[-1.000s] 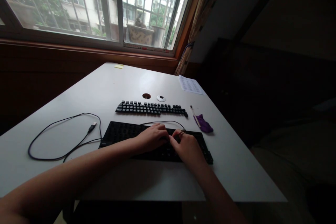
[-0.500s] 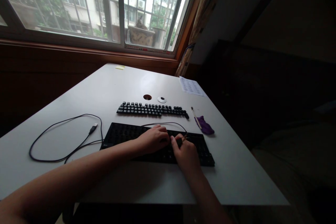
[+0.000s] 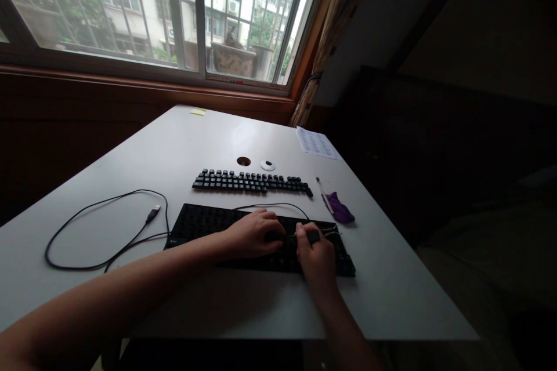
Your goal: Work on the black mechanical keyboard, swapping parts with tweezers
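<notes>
Left hand [image 3: 255, 234] on keyboard [image 3: 204, 218], right hand [image 3: 317, 255] over it gripping tool [image 3: 313, 236], keycaps [image 3: 243, 182] in rows behind, cable [image 3: 152, 214] at left, brush [image 3: 324, 195] touching cloth [image 3: 341, 210], white desk [image 3: 143, 168], window [image 3: 130, 11].

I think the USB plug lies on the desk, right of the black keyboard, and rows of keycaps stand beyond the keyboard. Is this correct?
The side is wrong: the head view shows the USB plug on the desk, left of the keyboard. The rows of keycaps do stand beyond the keyboard.

Black keyboard [image 3: 209, 220], white desk [image 3: 152, 153], purple cloth [image 3: 342, 211]
</notes>
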A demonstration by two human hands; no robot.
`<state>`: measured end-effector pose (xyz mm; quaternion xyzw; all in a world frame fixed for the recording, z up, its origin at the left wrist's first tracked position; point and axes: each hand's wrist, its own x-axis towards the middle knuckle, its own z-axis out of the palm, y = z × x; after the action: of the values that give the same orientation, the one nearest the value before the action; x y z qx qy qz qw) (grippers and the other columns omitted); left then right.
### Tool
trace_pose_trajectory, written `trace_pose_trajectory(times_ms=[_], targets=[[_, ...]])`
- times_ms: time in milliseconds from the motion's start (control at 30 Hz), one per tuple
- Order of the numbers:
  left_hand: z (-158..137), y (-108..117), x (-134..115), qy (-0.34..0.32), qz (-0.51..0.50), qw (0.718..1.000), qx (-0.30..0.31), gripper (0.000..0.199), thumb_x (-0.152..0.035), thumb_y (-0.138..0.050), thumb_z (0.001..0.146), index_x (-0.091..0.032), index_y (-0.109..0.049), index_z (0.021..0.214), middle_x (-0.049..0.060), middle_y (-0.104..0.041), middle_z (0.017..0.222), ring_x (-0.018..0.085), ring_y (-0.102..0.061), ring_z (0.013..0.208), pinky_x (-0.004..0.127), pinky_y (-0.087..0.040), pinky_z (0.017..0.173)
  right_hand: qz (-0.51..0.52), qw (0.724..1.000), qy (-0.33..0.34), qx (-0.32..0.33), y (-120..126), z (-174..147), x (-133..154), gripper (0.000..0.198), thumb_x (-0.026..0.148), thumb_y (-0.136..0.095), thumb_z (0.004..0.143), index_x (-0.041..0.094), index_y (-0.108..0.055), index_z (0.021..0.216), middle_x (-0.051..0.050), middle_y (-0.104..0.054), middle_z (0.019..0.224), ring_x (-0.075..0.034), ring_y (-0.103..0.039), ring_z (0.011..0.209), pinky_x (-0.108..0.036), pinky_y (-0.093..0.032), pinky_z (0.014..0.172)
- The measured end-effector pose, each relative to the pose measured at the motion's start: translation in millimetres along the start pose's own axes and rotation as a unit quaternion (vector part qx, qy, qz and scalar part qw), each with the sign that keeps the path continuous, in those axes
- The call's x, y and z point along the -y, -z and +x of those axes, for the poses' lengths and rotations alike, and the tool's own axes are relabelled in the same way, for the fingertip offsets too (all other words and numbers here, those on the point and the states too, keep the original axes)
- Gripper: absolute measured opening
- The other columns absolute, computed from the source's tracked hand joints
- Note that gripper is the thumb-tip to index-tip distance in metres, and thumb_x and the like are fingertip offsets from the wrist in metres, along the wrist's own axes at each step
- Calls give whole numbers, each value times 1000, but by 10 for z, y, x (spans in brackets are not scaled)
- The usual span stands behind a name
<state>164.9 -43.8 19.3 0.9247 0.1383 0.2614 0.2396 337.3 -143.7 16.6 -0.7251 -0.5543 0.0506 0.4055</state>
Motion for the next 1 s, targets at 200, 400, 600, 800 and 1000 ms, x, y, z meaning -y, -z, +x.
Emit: trace_pose_trajectory(times_ms=[200, 400, 600, 800, 1000], targets=[[8, -38, 45, 2, 1, 1000, -25, 17, -28, -72, 84, -16, -68, 94, 4, -64, 86, 19, -60, 83, 29, -49, 77, 69, 997, -13, 44, 10, -27, 36, 38, 49, -46, 98, 22, -59, 75, 4, -56, 49, -15, -57, 47, -25, -42, 54], [7, -49, 26, 17, -5, 1000, -23, 16, -22, -71, 82, -17, -69, 97, 4, -68, 91, 19, -64, 84, 27, -51, 76, 133, 988, -21, 81, 48, -33, 41, 38, 51, -45, 98, 21, -62, 83, 3, -61, 53, -15, -59, 48, -24, -43, 52], [-9, -54, 19, 29, -14, 999, -31, 17, -20, -73, 76, -16, -71, 92, 3, -69, 82, 15, -64, 70, 22, -49, 63, 86, 989, 35, 116, 101, 17, 3, 39, 51, -46, 98, 21, -61, 78, 2, -60, 56, -16, -59, 55, -24, -43, 55], [-16, -32, -4, 29, -35, 998, -35, 17, -18, -72, 75, -16, -72, 92, 3, -69, 81, 14, -62, 66, 21, -48, 61, 43, 984, 78, 156, 164, 154, 8, 39, 51, -53, 94, 21, -60, 72, 3, -59, 58, -15, -56, 55, -25, -40, 56], [-18, -12, -18, 58, -63, 996, -37, 11, -19, -71, 76, -14, -74, 86, 4, -69, 76, 13, -61, 64, 21, -47, 61, 33, 975, 109, 189, 160, 282, 36, 35, 48, -59, 90, 21, -58, 67, 3, -60, 61, -15, -56, 59, -26, -41, 57]])
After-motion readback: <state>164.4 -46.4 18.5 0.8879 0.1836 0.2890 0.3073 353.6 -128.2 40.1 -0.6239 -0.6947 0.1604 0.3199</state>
